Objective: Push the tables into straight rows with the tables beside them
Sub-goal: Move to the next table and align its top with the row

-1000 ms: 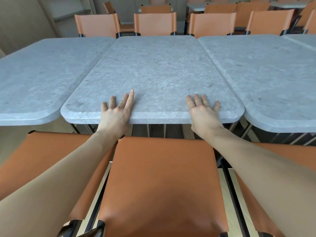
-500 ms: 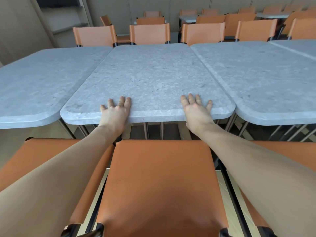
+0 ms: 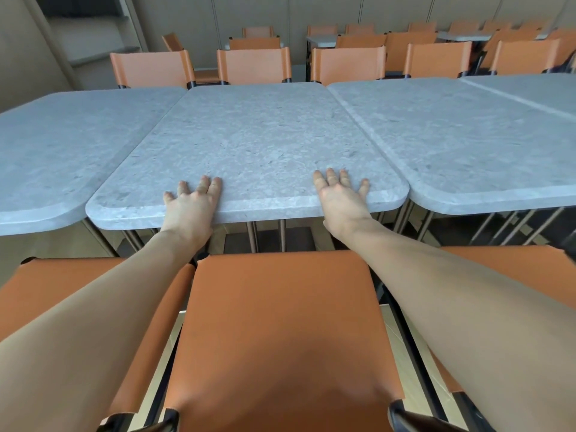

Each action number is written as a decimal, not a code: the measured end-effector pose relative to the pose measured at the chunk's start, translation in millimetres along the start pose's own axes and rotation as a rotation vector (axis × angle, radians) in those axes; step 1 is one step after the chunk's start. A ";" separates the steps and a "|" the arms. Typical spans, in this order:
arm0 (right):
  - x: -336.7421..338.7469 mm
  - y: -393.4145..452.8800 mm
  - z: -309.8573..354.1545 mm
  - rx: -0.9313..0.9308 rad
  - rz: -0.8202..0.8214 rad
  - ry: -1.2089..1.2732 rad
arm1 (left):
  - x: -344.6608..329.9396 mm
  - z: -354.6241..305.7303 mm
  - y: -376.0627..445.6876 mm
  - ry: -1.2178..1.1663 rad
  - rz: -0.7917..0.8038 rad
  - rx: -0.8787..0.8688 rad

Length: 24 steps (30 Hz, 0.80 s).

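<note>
Both of my hands press on the near edge of the middle table (image 3: 265, 145), a grey stone-look top at the centre of the frame. My left hand (image 3: 191, 202) lies with its fingers bent over the rounded rim, fingertips on the top surface; its grip is loosely curled on that edge rather than closed round anything. My right hand (image 3: 341, 196) rests flatter, fingers spread and nearly straight on the top, the palm against the rim; it holds nothing.

The left table (image 3: 62, 151) sits just beside the middle one, with a thin seam running toward the upper left. Its near edge reaches lower in the frame than the middle table's. The right table (image 3: 467, 145) also lies just beside, a narrow seam between; its near edge sits a little higher in the frame at the corner. A fourth top (image 3: 536, 88) shows at the upper right.

An orange chair back (image 3: 280, 338) fills the lower centre between my forearms, close under the table's edge. A row of orange chairs (image 3: 254, 70) lines the far side, with a gap of floor behind them.
</note>
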State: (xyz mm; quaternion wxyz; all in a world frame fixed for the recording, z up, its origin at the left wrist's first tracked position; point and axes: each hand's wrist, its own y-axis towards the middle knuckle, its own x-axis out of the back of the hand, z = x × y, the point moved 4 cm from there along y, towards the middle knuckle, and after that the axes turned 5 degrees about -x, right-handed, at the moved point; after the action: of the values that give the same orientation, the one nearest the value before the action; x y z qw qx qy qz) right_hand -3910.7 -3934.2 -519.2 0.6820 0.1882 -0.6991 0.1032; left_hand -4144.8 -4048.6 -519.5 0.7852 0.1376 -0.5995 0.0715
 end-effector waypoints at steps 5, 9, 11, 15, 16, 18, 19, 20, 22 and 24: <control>0.2 0.1 -0.1 -0.007 -0.004 0.004 | -0.2 -0.6 0.6 -0.008 0.006 0.003; 0.4 -1.4 -0.1 -0.002 0.002 0.002 | -1.1 -0.9 -0.1 0.011 0.009 0.009; -0.3 -1.9 -0.1 0.001 0.003 -0.002 | -1.6 -0.4 -1.0 0.009 0.013 0.010; -2.2 -2.9 -1.4 0.002 -0.007 -0.001 | -1.3 -0.6 -3.0 0.017 0.006 0.009; -3.1 -3.0 -1.9 0.000 -0.010 0.002 | -1.7 -0.8 -3.6 0.021 0.004 0.010; -4.3 -1.6 -1.8 -0.005 -0.023 -0.003 | -2.5 0.0 -3.2 0.025 -0.008 0.015; -4.7 -1.6 -1.7 -0.006 -0.028 -0.008 | -3.5 0.3 -3.2 0.028 -0.012 0.018; -5.3 -1.6 -1.7 -0.006 -0.031 -0.012 | -4.2 0.6 -2.9 0.032 -0.016 0.019; -6.0 -2.4 -2.0 -0.010 -0.029 -0.009 | -4.8 0.9 -3.4 0.035 -0.013 0.017; -4.3 -3.8 -1.6 -0.014 -0.023 -0.008 | -3.7 0.6 -5.0 0.028 0.010 0.019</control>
State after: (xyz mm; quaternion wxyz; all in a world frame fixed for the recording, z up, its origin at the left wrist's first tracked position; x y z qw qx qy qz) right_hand -3907.7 -3936.5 -523.8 0.6817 0.1919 -0.7003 0.0898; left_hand -4145.0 -4053.4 -523.6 0.7917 0.1409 -0.5886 0.0828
